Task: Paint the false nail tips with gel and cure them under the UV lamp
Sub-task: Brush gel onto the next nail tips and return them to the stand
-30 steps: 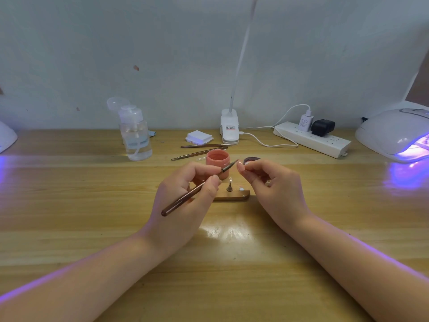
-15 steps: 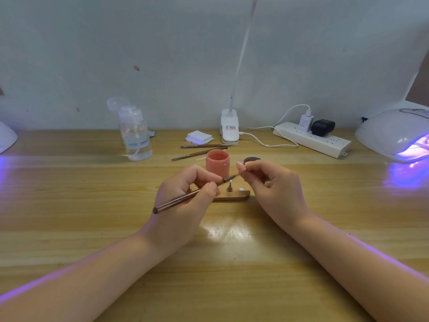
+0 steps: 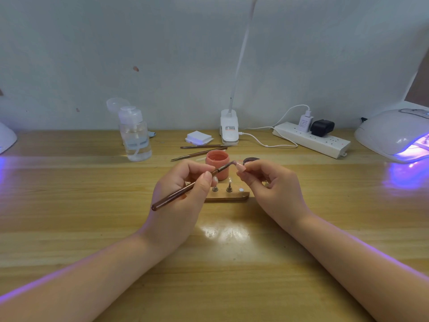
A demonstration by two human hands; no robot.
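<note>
My left hand [image 3: 183, 194] pinches a brown gel brush [image 3: 185, 189] between thumb and fingers, its bristles laid against a pink false nail tip [image 3: 241, 168]. My right hand [image 3: 271, 187] pinches that tip, held up above the wooden nail stand [image 3: 228, 197]. Two small pegs rise from the stand. The open pink gel jar [image 3: 217, 163] sits just behind the brush, its dark lid [image 3: 251, 160] behind my right fingers. A white UV lamp [image 3: 394, 133] glows purple at the far right.
A clear pump bottle [image 3: 135, 138] stands back left. Two spare brushes [image 3: 202, 151], a white pad stack [image 3: 199, 137], a clip lamp base [image 3: 229, 127] and a power strip [image 3: 312, 139] with cables line the back. Another white lamp [image 3: 5, 139] sits at the left edge.
The brush tip has risen from near the stand's peg to the nail tip in my right hand, and its handle has tilted. My right hand has barely moved.
</note>
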